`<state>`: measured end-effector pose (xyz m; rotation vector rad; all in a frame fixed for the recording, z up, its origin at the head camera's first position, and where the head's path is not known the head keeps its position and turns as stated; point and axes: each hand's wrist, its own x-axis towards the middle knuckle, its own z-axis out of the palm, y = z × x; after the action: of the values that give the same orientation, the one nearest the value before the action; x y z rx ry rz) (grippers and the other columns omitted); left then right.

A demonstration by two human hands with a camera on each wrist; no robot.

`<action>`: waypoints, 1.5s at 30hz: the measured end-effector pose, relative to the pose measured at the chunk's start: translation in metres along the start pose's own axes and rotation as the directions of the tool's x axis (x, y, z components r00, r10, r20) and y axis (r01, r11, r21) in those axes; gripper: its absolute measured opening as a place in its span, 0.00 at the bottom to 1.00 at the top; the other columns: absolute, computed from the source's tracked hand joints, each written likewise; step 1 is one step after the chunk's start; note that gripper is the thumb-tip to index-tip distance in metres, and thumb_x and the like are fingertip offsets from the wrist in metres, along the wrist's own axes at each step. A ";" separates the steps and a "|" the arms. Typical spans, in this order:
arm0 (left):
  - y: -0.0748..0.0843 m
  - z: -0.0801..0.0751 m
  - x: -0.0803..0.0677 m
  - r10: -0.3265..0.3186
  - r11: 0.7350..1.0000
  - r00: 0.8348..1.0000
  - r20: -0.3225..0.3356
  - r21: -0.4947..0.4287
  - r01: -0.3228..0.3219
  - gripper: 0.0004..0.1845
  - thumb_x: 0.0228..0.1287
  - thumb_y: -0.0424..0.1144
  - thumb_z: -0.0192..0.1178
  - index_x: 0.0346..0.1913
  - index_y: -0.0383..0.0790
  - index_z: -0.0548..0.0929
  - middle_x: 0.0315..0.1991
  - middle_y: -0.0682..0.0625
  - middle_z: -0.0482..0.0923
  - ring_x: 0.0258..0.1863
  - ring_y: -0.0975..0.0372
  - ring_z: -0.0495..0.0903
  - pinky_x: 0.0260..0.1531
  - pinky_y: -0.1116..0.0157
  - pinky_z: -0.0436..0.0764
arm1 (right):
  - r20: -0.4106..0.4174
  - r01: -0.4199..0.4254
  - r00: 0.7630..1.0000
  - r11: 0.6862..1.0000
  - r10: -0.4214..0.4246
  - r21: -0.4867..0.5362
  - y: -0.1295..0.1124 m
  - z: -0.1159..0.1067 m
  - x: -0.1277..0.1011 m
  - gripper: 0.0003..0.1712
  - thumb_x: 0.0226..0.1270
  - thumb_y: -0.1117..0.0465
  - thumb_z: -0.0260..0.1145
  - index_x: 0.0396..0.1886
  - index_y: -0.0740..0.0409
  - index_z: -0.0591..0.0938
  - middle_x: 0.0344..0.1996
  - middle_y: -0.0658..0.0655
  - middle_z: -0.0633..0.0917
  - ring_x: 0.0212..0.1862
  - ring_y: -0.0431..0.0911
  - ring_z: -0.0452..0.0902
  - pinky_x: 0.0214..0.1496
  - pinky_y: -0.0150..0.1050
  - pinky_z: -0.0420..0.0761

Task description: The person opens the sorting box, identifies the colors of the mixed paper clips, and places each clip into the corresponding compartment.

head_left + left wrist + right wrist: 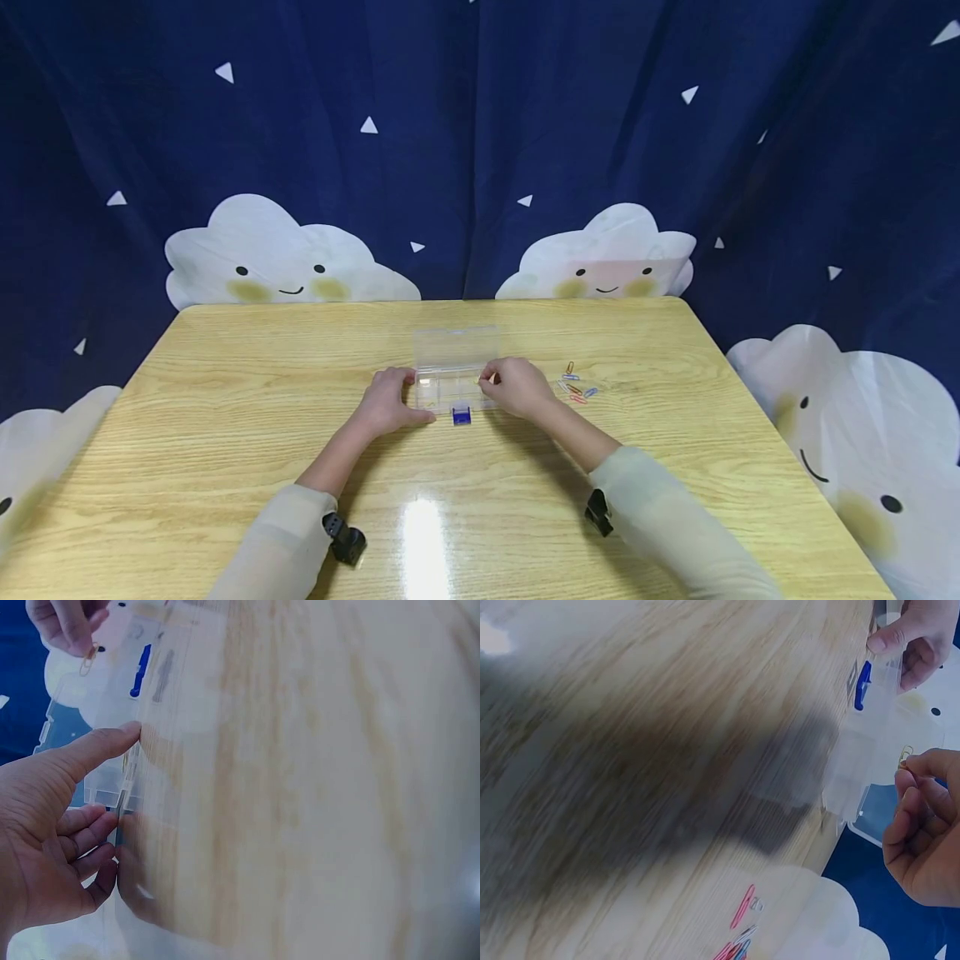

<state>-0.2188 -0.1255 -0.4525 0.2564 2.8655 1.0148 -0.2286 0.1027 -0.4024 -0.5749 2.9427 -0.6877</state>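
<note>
A clear plastic box (450, 390) with compartments stands mid-table, its clear lid (456, 346) raised at the back. On its front side is a blue latch (461, 416). My left hand (387, 402) grips the box's left end, thumb along the front wall and the other fingers at the end wall. Over the right part of the box, my right hand (519, 388) pinches a yellow paper clip (905, 754) between thumb and forefinger. The clip sticks out from the fingertips, above the compartments. Something small and yellow (430, 406) shows in the left compartment.
Several coloured paper clips (574, 389) lie loose on the wooden table (225, 433), right of the box. Behind the table hangs a dark blue curtain (420, 150) with white clouds. A bright reflection lies on the tabletop near the front.
</note>
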 end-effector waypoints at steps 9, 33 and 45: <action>-0.002 -0.001 0.000 0.001 1.000 1.000 -0.001 0.003 -0.001 0.43 0.42 0.49 0.74 0.60 0.29 0.70 0.54 0.39 0.74 0.58 0.46 0.67 0.58 0.50 0.68 | 0.013 0.018 1.000 1.000 -0.018 -0.007 -0.011 0.004 0.004 0.08 0.63 0.57 0.61 0.32 0.53 0.85 0.23 0.48 0.82 0.24 0.38 0.71 0.25 0.31 0.70; 0.000 -0.001 0.000 0.002 1.000 1.000 0.004 0.019 -0.002 0.43 0.43 0.50 0.74 0.60 0.29 0.70 0.52 0.40 0.74 0.57 0.46 0.67 0.56 0.50 0.69 | 0.029 0.075 0.997 0.996 -0.074 -0.041 -0.039 0.023 0.012 0.10 0.64 0.55 0.60 0.33 0.51 0.86 0.25 0.47 0.83 0.25 0.36 0.72 0.23 0.29 0.69; 0.000 0.000 0.000 0.005 1.000 1.000 0.009 0.007 -0.005 0.42 0.43 0.50 0.74 0.59 0.30 0.70 0.52 0.40 0.74 0.57 0.47 0.67 0.55 0.49 0.69 | 0.042 0.053 0.998 0.998 -0.052 -0.033 -0.044 0.031 0.016 0.09 0.63 0.57 0.60 0.33 0.52 0.86 0.26 0.48 0.84 0.25 0.36 0.71 0.23 0.28 0.69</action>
<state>-0.2187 -0.1256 -0.4520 0.2676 2.8620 1.0022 -0.2232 0.0470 -0.4109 -0.6632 2.9164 -0.6237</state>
